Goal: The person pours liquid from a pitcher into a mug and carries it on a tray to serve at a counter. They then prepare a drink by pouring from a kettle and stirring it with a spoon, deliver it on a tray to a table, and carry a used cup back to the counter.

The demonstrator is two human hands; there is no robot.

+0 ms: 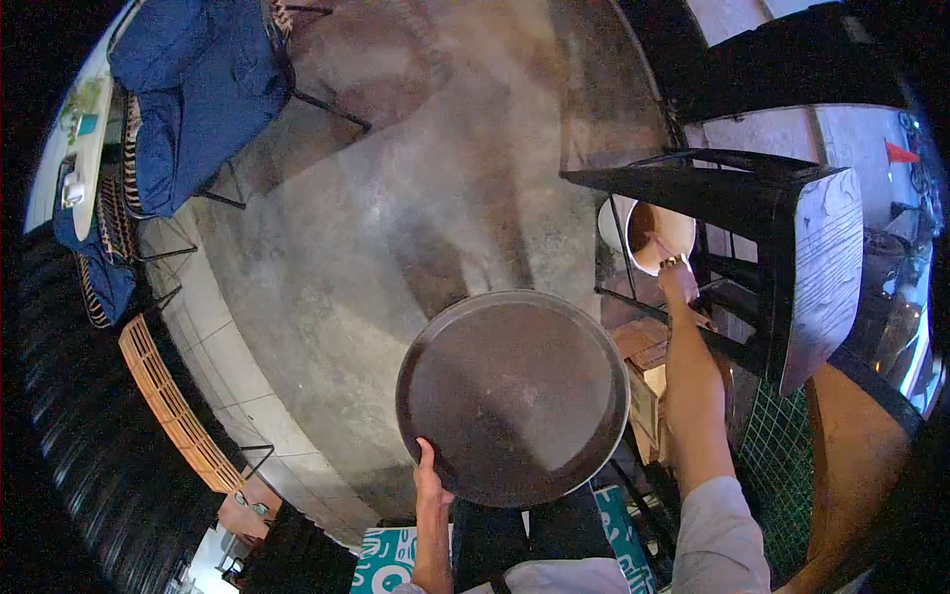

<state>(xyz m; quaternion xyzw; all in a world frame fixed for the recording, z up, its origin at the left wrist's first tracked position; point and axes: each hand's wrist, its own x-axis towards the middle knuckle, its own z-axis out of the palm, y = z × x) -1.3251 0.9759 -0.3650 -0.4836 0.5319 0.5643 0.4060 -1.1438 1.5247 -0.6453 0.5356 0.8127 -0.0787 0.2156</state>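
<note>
Round tray (515,396), legs (483,540) just behind it, could tip if the left hand (430,485), pinching 1 side, slips; right of it, the right hand (677,283) is at a white bucket (678,228), grip unclear.

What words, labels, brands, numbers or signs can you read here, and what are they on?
None can be read.
Tray: faint marks near its middle, too blurred to tell whether they are letters.
Teal fabric: white shapes, but no readable word.
</note>
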